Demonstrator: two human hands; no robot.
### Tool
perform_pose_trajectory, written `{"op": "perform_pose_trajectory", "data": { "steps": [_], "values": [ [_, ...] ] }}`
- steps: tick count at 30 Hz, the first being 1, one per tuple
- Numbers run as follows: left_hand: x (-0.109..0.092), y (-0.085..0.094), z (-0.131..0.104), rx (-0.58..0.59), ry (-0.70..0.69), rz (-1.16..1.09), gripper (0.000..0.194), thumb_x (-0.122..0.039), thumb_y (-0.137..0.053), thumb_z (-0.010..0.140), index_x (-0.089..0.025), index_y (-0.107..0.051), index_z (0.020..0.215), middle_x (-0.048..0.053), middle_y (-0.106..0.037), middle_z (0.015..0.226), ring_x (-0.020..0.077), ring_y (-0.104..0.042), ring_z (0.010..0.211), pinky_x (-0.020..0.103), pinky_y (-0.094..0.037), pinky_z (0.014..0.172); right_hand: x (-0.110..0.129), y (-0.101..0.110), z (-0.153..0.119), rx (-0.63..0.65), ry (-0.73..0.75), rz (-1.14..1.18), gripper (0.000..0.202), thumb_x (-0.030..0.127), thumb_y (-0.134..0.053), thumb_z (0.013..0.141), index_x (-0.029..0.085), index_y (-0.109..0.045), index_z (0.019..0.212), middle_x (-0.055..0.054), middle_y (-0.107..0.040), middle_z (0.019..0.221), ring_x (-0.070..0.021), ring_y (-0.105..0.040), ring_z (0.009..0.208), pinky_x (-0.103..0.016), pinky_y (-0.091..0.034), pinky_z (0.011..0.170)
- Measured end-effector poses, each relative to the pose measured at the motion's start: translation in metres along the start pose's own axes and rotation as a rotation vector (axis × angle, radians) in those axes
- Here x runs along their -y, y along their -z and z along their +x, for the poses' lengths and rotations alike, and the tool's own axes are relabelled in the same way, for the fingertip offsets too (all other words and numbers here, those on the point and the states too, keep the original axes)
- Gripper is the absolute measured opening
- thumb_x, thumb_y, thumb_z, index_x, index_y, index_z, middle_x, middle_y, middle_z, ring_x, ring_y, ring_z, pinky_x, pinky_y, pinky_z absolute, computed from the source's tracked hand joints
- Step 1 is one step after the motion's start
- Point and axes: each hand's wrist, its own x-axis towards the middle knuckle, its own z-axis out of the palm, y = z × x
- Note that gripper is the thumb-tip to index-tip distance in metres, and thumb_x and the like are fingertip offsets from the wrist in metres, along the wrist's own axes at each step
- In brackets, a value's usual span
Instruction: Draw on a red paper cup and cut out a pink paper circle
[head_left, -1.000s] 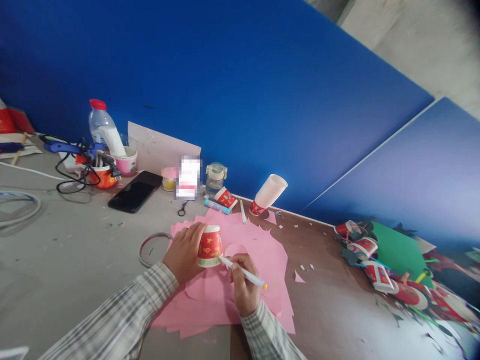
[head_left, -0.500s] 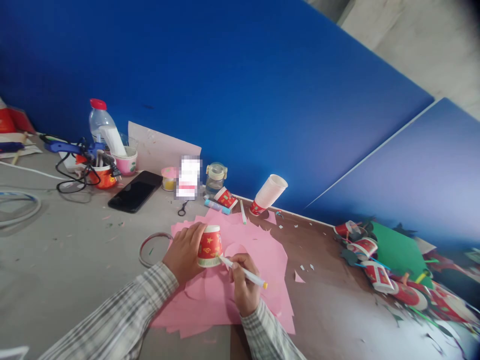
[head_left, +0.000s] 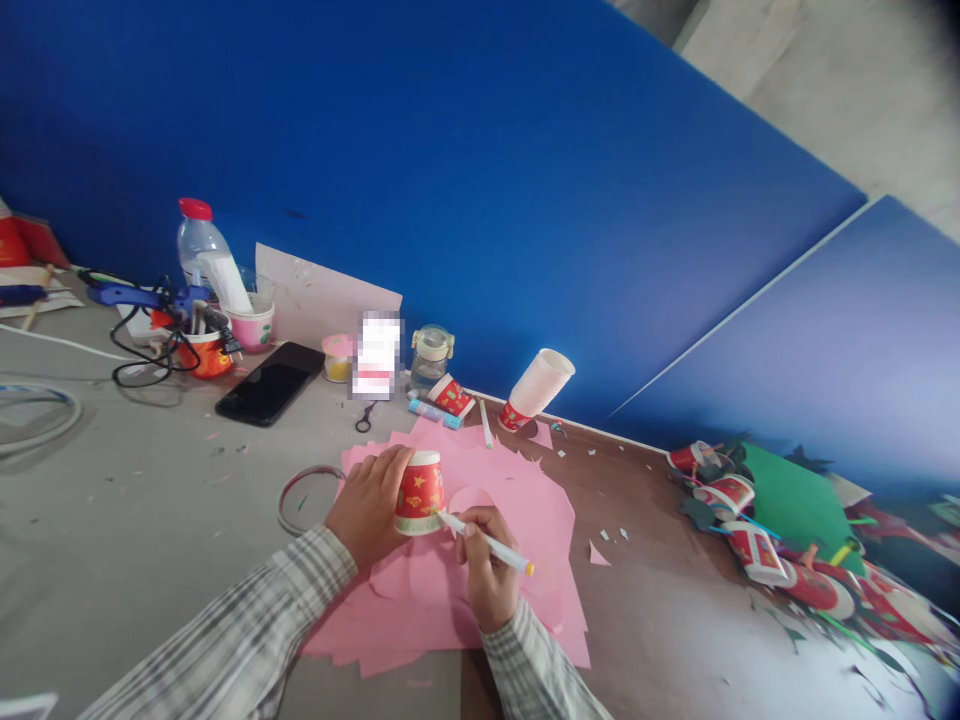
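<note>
Fingers of the left hand (head_left: 367,512) grip an upturned red paper cup (head_left: 421,488), those of the right hand (head_left: 489,580) a slim white marker (head_left: 507,556).

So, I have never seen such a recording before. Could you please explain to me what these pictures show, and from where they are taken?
There is no machine here: a person in checked sleeves works with bare hands. One camera, worn on the person's head, takes every picture, looking forward and down. The left hand holds a red patterned cup, wider end down. The right hand holds a white pen with a yellow end, its tip at the cup's lower side. Beneath them, pink paper lies on the table. Farther back are a black phone, a lidded jar and a stack of paper cups. At the right are more red cups beside a green sheet; behind stands a blue panel.
</note>
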Motion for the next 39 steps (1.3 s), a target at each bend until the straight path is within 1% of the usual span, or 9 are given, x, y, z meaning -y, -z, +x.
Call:
{"op": "perform_pose_trajectory", "data": {
  "steps": [3, 6, 9, 15, 21, 27, 32, 39],
  "values": [
    [-0.0012, 0.0013, 0.0007, 0.010, 0.004, -0.021, 0.075, -0.056, -0.059, 0.057, -0.020, -0.035, 0.119, 0.012, -0.054, 0.114, 0.0299, -0.052, 0.092, 0.042, -0.042, 0.076, -0.0011, -0.0010, -0.0001, 0.003, -0.009, 0.010, 0.013, 0.020, -0.048, 0.072, 0.018, -0.059, 0.066, 0.007, -0.045, 0.039, -0.0116, -0.040, 0.032, -0.021, -0.035, 0.034],
    [-0.0019, 0.0016, 0.0007, 0.016, 0.008, -0.025, 0.075, -0.056, -0.059, 0.057, -0.022, -0.035, 0.119, 0.011, -0.054, 0.113, 0.0293, -0.052, 0.092, 0.041, -0.042, 0.075, -0.0013, -0.0003, -0.0002, -0.005, 0.005, -0.014, 0.013, 0.020, -0.048, 0.071, 0.018, -0.059, 0.065, 0.007, -0.047, 0.041, -0.0121, -0.042, 0.033, -0.022, -0.036, 0.035],
    [-0.0014, 0.0005, 0.0004, 0.007, 0.008, -0.016, 0.077, -0.056, -0.059, 0.056, -0.020, -0.035, 0.119, 0.011, -0.054, 0.114, 0.0294, -0.052, 0.092, 0.041, -0.042, 0.076, -0.0001, 0.0005, -0.0001, -0.006, 0.018, -0.030, 0.014, 0.019, -0.048, 0.070, 0.018, -0.060, 0.064, 0.006, -0.048, 0.041, -0.0130, -0.044, 0.035, -0.023, -0.038, 0.037],
    [-0.0008, -0.0004, 0.0009, 0.022, 0.000, -0.020, 0.076, -0.057, -0.058, 0.057, -0.020, -0.035, 0.119, 0.012, -0.053, 0.115, 0.0295, -0.051, 0.094, 0.042, -0.042, 0.077, 0.0038, -0.0015, 0.0002, -0.011, 0.009, -0.003, 0.013, 0.020, -0.047, 0.071, 0.018, -0.058, 0.065, 0.007, -0.046, 0.039, -0.0114, -0.040, 0.032, -0.020, -0.033, 0.033],
    [-0.0014, 0.0021, 0.0008, 0.026, -0.001, -0.022, 0.077, -0.057, -0.059, 0.056, -0.020, -0.035, 0.119, 0.011, -0.053, 0.114, 0.0296, -0.051, 0.092, 0.042, -0.042, 0.076, 0.0008, 0.0001, -0.0007, -0.009, 0.008, -0.029, 0.013, 0.019, -0.048, 0.070, 0.018, -0.059, 0.065, 0.006, -0.047, 0.041, -0.0124, -0.042, 0.034, -0.021, -0.036, 0.035],
    [-0.0010, 0.0016, 0.0005, 0.006, -0.011, -0.010, 0.077, -0.057, -0.060, 0.056, -0.020, -0.035, 0.119, 0.012, -0.054, 0.114, 0.0295, -0.052, 0.092, 0.042, -0.042, 0.076, 0.0052, -0.0015, -0.0001, 0.004, 0.024, -0.006, 0.013, 0.019, -0.047, 0.071, 0.018, -0.058, 0.066, 0.007, -0.046, 0.040, -0.0112, -0.040, 0.032, -0.020, -0.033, 0.034],
    [-0.0009, 0.0011, 0.0001, 0.007, -0.008, -0.005, 0.076, -0.056, -0.059, 0.056, -0.020, -0.035, 0.119, 0.012, -0.054, 0.114, 0.0300, -0.052, 0.092, 0.042, -0.042, 0.075, 0.0069, -0.0027, 0.0002, 0.013, 0.021, 0.024, 0.012, 0.018, -0.047, 0.072, 0.018, -0.058, 0.067, 0.007, -0.046, 0.039, -0.0109, -0.040, 0.031, -0.020, -0.034, 0.033],
    [-0.0020, 0.0016, 0.0003, 0.020, 0.000, -0.002, 0.075, -0.056, -0.058, 0.057, -0.019, -0.035, 0.119, 0.012, -0.053, 0.114, 0.0302, -0.051, 0.092, 0.042, -0.041, 0.076, 0.0045, -0.0020, -0.0006, 0.015, 0.013, 0.004, 0.013, 0.019, -0.048, 0.072, 0.018, -0.059, 0.067, 0.007, -0.047, 0.042, -0.0114, -0.041, 0.034, -0.021, -0.035, 0.035]
  ]
}}
